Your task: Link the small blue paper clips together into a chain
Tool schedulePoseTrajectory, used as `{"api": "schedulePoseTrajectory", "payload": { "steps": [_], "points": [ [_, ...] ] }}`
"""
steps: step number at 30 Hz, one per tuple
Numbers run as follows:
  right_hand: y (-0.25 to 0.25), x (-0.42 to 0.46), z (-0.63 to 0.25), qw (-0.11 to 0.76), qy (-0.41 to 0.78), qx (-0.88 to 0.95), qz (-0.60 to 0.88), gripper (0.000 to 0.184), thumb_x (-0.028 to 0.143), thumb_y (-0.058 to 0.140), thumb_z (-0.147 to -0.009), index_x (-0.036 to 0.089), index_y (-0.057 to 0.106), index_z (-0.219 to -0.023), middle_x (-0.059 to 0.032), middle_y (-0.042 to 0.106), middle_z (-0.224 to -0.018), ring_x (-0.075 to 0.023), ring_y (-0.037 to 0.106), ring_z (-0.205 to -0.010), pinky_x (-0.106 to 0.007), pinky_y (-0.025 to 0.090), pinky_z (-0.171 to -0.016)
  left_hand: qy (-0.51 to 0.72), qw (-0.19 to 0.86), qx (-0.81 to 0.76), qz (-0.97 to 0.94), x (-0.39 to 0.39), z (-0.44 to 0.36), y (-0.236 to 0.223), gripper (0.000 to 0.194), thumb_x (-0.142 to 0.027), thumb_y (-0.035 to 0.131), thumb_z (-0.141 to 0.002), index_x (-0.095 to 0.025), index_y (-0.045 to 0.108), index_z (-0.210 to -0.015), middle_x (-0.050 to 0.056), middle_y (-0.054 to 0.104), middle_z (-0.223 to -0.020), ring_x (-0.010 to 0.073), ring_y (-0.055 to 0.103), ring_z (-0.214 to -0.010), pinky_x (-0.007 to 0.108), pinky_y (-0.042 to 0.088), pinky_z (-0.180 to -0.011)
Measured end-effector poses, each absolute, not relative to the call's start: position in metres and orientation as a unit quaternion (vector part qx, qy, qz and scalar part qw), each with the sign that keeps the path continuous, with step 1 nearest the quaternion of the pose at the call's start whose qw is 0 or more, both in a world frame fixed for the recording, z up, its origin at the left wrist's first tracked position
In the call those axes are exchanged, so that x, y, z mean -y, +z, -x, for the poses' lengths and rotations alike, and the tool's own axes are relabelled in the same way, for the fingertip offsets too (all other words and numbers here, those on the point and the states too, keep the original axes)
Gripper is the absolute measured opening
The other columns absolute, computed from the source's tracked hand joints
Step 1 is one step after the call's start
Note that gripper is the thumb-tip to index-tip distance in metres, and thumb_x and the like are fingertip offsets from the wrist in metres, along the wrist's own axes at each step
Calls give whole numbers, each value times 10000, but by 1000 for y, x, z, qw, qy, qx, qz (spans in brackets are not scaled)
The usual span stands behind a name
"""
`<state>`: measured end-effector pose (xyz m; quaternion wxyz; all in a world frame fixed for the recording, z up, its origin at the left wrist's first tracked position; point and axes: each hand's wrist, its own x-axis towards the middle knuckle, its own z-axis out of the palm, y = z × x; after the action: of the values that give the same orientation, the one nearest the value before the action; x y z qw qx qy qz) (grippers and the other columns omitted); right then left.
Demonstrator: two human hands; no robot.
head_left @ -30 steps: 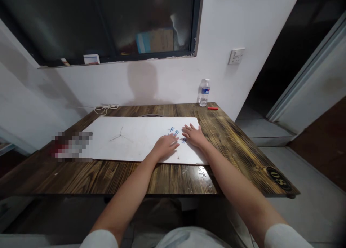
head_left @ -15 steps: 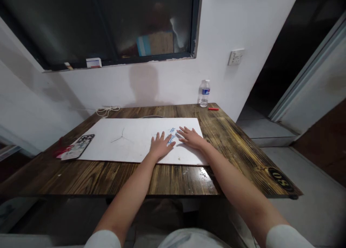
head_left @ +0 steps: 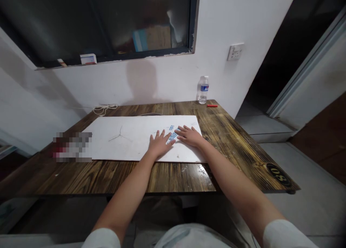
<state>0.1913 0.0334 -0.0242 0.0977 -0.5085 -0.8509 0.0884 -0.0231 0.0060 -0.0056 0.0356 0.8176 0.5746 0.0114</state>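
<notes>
A large white sheet (head_left: 129,138) lies flat on a dark wooden table (head_left: 135,176). My left hand (head_left: 159,144) rests palm down on the sheet's right part, fingers spread. My right hand (head_left: 190,135) lies flat beside it, fingers stretched toward the left. Between the two hands sits a small piece with blue print (head_left: 172,136), partly covered by the fingers. Neither hand holds anything.
A water bottle (head_left: 203,90) and a red pen (head_left: 212,105) stand at the table's far right corner. A white cord (head_left: 104,108) lies at the back left. A blurred object (head_left: 72,146) sits at the sheet's left end. A doorway opens on the right.
My left hand slid leftward off the blue-printed piece and spread its fingers. My right hand moved slightly left. The view shifted a little.
</notes>
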Motion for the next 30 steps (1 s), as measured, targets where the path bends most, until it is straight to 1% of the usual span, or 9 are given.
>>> {"api": "schedulePoseTrajectory", "payload": {
  "steps": [6, 12, 15, 17, 19, 21, 24, 26, 30],
  "points": [
    [-23, -32, -190, 118, 61, 836, 532, 619, 656, 298, -906, 380, 287, -1460, -35, 116, -1584, -367, 79, -1438, -652, 133, -1078, 47, 7, -662, -748, -14, 29, -14, 782, -749, 177, -834, -303, 334, -1456, 120, 198, -1563, 394, 134, -1422, 582, 164, -1092],
    [-22, -31, -189, 100, 71, 857, 501, 572, 607, 294, -930, 356, 342, -1442, -40, 242, -1554, -335, 197, -1421, -633, 189, -1077, 39, 12, -693, -720, -16, 33, -13, 851, -771, 147, -814, -264, 268, -1486, 138, 168, -1567, 372, 96, -1435, 587, 132, -1103],
    [-20, -32, -192, 130, 60, 845, 515, 593, 606, 305, -928, 322, 347, -1447, -63, 199, -1564, -348, 152, -1430, -645, 158, -1079, 50, 7, -697, -716, -13, 32, -6, 830, -740, 149, -839, -241, 241, -1496, 140, 116, -1575, 393, 52, -1433, 625, 134, -1081],
    [-18, -32, -192, 135, 82, 869, 469, 579, 592, 310, -934, 331, 329, -1451, -46, 178, -1568, -325, 124, -1440, -640, 122, -1092, 47, 10, -641, -766, -8, 29, 0, 731, -682, 176, -880, -280, 265, -1484, 91, 121, -1581, 363, 45, -1441, 615, 148, -1082],
    [-15, -32, -191, 124, 120, 895, 411, 540, 563, 339, -941, 341, 363, -1432, -37, 228, -1554, -306, 152, -1438, -631, 111, -1098, 33, 23, -554, -831, -2, 24, 6, 637, -623, 230, -912, -303, 323, -1455, 63, 246, -1555, 305, 152, -1435, 541, 194, -1098],
    [-12, -32, -190, 119, 153, 907, 374, 478, 510, 374, -949, 327, 448, -1384, -49, 337, -1511, -298, 243, -1413, -619, 137, -1097, 42, 17, -503, -863, 6, 19, 12, 542, -533, 241, -948, -270, 463, -1367, 79, 457, -1439, 257, 365, -1347, 436, 295, -1063],
    [-4, -33, -191, 166, 170, 900, 365, 384, 419, 374, -966, 276, 643, -1200, -71, 527, -1378, -271, 442, -1304, -550, 176, -1114, 21, -2, -486, -874, 13, 14, 22, 484, -469, 265, -957, -238, 684, -1025, 72, 688, -1081, 232, 621, -1013, 331, 438, -836],
    [0, -33, -192, 218, 179, 886, 368, 386, 406, 369, -968, 256, 673, -1154, -64, 559, -1345, -255, 491, -1263, -490, 231, -1110, 8, -21, -481, -876, 15, 13, 26, 474, -459, 297, -949, -216, 703, -913, 70, 710, -949, 223, 646, -891, 306, 439, -736],
    [5, -30, -192, 178, 205, 896, 352, 348, 438, 474, -918, 231, 740, -1004, -69, 657, -1213, -243, 598, -1122, -357, 420, -962, -2, -52, -420, -906, 17, 13, 28, 435, -422, 358, -935, -187, 711, -838, 84, 712, -867, 211, 644, -814, 294, 416, -680]
  ]
}}
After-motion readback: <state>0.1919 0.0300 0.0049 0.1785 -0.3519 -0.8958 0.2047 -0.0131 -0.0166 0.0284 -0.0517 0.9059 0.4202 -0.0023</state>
